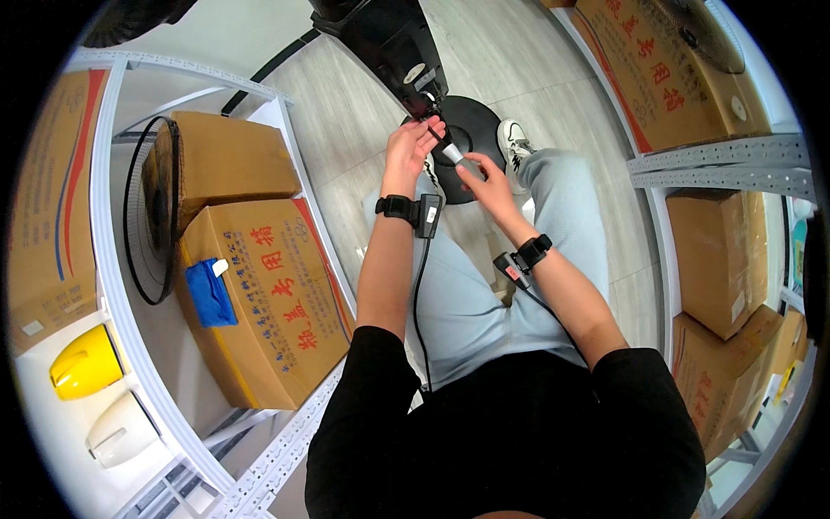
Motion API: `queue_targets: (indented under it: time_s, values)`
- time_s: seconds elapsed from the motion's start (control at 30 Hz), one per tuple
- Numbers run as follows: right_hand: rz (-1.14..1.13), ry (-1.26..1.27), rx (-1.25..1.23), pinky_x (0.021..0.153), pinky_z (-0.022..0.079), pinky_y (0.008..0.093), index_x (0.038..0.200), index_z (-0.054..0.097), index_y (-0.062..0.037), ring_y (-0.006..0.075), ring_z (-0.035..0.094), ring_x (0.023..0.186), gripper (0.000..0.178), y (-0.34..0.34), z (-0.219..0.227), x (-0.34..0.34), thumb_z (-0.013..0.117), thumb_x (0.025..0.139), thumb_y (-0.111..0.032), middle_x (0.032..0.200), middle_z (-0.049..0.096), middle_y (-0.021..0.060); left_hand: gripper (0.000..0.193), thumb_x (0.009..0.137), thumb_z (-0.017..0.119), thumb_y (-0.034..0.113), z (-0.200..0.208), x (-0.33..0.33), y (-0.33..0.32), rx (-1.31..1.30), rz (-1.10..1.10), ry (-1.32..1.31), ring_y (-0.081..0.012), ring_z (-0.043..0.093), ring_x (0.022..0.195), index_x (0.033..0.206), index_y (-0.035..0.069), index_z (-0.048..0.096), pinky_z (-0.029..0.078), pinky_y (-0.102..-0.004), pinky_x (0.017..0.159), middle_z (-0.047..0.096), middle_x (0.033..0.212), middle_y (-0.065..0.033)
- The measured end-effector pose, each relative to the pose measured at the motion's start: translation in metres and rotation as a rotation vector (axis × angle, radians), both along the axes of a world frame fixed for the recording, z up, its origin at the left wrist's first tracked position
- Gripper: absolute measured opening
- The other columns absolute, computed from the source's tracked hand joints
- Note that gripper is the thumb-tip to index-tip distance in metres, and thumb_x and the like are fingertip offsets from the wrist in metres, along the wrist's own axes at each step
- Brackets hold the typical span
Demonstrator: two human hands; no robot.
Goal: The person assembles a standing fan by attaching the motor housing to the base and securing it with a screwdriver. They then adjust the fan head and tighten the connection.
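Note:
In my right hand point(488, 186) is a screwdriver point(452, 153) with a white and grey handle, its dark shaft slanting up and left. My left hand point(411, 151) is beside the shaft, fingers stretched toward the foot of a tall black column point(389, 60). Whether its fingertips touch the shaft or the column, I cannot tell. The column stands over a round black base point(475, 121) on the floor between my shoes. The screwdriver's tip is too small to make out against the dark parts.
On the left shelf point(285, 112) are cardboard boxes point(259, 303), a blue pouch point(210, 292) and a round black fan grille point(151, 212). A yellow shell point(86, 363) and a white shell point(123, 430) lie beyond. More boxes point(718, 259) fill the right shelf point(726, 164). Cabled wristbands point(532, 251) circle my wrists.

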State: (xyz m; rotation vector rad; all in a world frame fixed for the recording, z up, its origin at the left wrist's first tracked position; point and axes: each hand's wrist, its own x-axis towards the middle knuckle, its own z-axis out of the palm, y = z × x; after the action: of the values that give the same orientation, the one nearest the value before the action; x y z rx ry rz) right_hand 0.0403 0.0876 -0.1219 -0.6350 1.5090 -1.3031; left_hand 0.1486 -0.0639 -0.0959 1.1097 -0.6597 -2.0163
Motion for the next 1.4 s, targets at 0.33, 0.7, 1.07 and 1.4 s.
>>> queue_targets:
  time_s: [0.33, 0.7, 1.07, 1.4]
  values:
    - [-0.069, 0.574, -0.194, 0.075, 0.048, 0.0369, 0.113, 0.059, -0.0113, 0.0294, 0.061, 0.088, 0.037, 0.002, 0.005, 0.007, 0.071, 0.079, -0.022, 0.095, 0.061, 0.0126, 0.026, 0.093, 0.038, -0.005, -0.009, 0.000, -0.004, -0.012, -0.019, 0.021, -0.0412, 0.052, 0.116, 0.116, -0.017, 0.034, 0.047, -0.0486, 0.099, 0.047, 0.127, -0.0311]
    - [-0.063, 0.529, -0.138, 0.077, 0.049, 0.0381, 0.110, 0.060, -0.0111, 0.0319, 0.061, 0.090, 0.036, 0.004, 0.021, 0.012, 0.072, 0.077, -0.020, 0.098, 0.061, 0.0121, 0.024, 0.092, 0.038, -0.006, -0.007, 0.002, -0.004, 0.033, 0.001, 0.052, -0.0407, 0.055, 0.112, 0.114, -0.016, 0.039, 0.048, -0.0472, 0.098, 0.050, 0.120, -0.0299]
    - [-0.089, 0.713, -0.189, 0.077, 0.049, 0.0388, 0.112, 0.062, -0.0141, 0.0312, 0.060, 0.092, 0.038, 0.007, 0.029, 0.007, 0.072, 0.075, -0.017, 0.098, 0.060, 0.0093, 0.022, 0.091, 0.038, -0.007, -0.006, -0.001, -0.003, 0.046, -0.007, 0.054, -0.0436, 0.052, 0.114, 0.111, -0.017, 0.041, 0.045, -0.0501, 0.101, 0.050, 0.119, -0.0307]
    - [-0.066, 0.591, -0.194, 0.075, 0.049, 0.0347, 0.111, 0.063, -0.0112, 0.0251, 0.063, 0.087, 0.035, 0.002, 0.023, -0.004, 0.072, 0.079, -0.023, 0.094, 0.064, 0.0102, 0.017, 0.092, 0.039, -0.006, -0.005, -0.003, -0.001, 0.061, 0.043, 0.088, -0.0407, 0.056, 0.109, 0.107, -0.013, 0.041, 0.049, -0.0486, 0.098, 0.052, 0.107, -0.0239]
